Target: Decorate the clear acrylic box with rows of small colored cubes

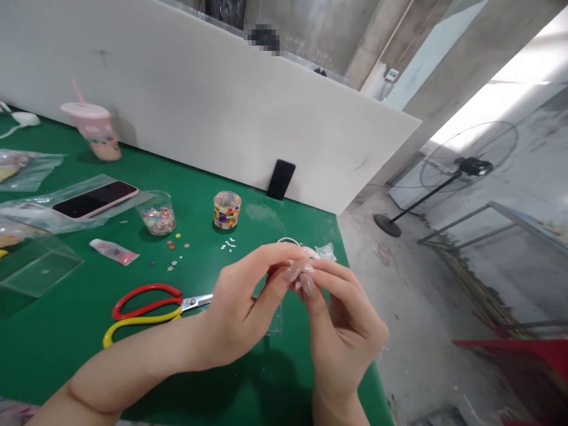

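Hands: left hand [242, 302] and right hand [341, 313] meet above the tabletop [248, 390], toward its right edge; thumbs and fingers of both pinched narrow on one small pale piece [307, 270].
Pale piece: up off the green, between the fingertips; not set down.
Done, by the look of it: piece picked up and gripped from both sides; white strips [228, 244] lie separate, beyond the left hand.
Left, by the look of it: piece unfinished in the fingers; loose stars and squares [171, 246] unattached, more bits in the clear cup [158, 220] toward the far edge.
Scissors [190, 303]: idle, handles toward the left edge; tips lost behind left hand.
Hard to make out: pale piece's shape and material, mostly covered by fingertips; whether it is one part or two, cannot tell.
Part hidden: white ring [288, 240] behind the fingers; clear flat item [276, 322] under the left hand.
Cut off: tabletop's left edge, out of frame.
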Motion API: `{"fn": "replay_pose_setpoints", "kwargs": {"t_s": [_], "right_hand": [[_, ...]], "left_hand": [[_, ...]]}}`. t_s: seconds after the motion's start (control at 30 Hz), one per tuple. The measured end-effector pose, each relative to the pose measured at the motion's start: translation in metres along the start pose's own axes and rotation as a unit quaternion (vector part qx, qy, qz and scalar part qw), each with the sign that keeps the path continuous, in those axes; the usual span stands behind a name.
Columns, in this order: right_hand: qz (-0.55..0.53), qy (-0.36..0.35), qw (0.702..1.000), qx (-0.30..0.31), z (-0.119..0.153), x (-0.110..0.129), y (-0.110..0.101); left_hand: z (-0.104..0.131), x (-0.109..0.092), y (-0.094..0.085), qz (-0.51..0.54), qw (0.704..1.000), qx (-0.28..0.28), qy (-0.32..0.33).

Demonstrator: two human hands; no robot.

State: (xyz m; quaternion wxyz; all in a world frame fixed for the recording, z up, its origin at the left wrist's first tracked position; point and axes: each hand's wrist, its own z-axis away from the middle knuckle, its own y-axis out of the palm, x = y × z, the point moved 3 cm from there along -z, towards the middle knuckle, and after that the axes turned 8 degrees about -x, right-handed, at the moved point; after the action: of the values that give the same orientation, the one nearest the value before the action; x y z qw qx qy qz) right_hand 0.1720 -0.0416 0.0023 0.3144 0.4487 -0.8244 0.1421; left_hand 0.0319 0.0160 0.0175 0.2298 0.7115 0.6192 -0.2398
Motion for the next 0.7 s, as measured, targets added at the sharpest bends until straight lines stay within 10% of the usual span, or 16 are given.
{"fn": "replay_pose_setpoints", "kwargs": {"t_s": [0.7], "right_hand": [[0.093, 0.03, 0.995, -0.016, -0.0056, 0.0063, -0.0033]], "left_hand": [[0.0013, 0.0032, 0.0042, -0.015, 0.999, 0.01, 0.03]]}}
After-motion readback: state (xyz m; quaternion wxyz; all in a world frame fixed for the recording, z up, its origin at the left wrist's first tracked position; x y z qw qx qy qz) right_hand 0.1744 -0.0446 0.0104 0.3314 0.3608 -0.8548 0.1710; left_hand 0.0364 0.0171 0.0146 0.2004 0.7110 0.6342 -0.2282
